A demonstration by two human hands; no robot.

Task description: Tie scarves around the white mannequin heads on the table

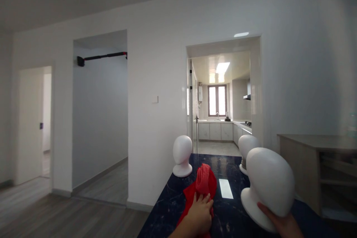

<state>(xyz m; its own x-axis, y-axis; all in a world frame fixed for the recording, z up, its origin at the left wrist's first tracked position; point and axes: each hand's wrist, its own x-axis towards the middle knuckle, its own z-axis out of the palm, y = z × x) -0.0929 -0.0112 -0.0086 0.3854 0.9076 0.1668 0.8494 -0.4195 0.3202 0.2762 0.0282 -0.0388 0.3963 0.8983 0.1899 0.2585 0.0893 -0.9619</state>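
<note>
My left hand [199,212] lies on a bunched red cloth [203,180] on the dark table, its fingers stretched out and a little apart over the fabric. The cloth is folded up at its far end and spreads towards me beneath my forearm. At the right, my right hand [279,223] grips a white mannequin head [269,182] around the neck. That head is tilted, and part of my fingers is hidden behind it.
The glossy dark-blue table [173,200] has a marbled top. A second white mannequin head [182,154] stands at its far left corner, and a third head [248,145] stands behind the held one. A wooden cabinet [301,167] is at the right. Beyond lies a kitchen doorway.
</note>
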